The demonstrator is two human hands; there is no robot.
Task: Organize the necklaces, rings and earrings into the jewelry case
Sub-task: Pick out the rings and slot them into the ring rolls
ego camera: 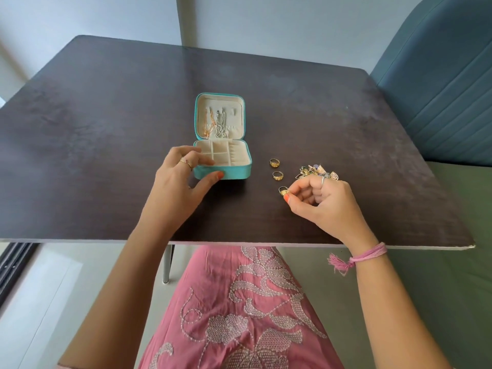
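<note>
A small teal jewelry case [241, 174] lies open in the middle of the dark table, cream inside. Gold and silver necklaces [217, 123] hang in its lid; the base compartments look bare. My left hand [183, 174] holds the case's front left corner, thumb on the front wall and fingers over the rim. My right hand [323, 202] pinches a gold ring [283, 191] between thumb and forefinger, low over the table. Two more gold rings [274, 162] [277, 175] lie to the right of the case. A heap of earrings [316, 170] sits just beyond my right knuckles.
The dark table [106, 129] reaches to its front edge just under my wrists. A teal upholstered chair [447, 89] stands at the right. My pink embroidered clothing shows below the table edge.
</note>
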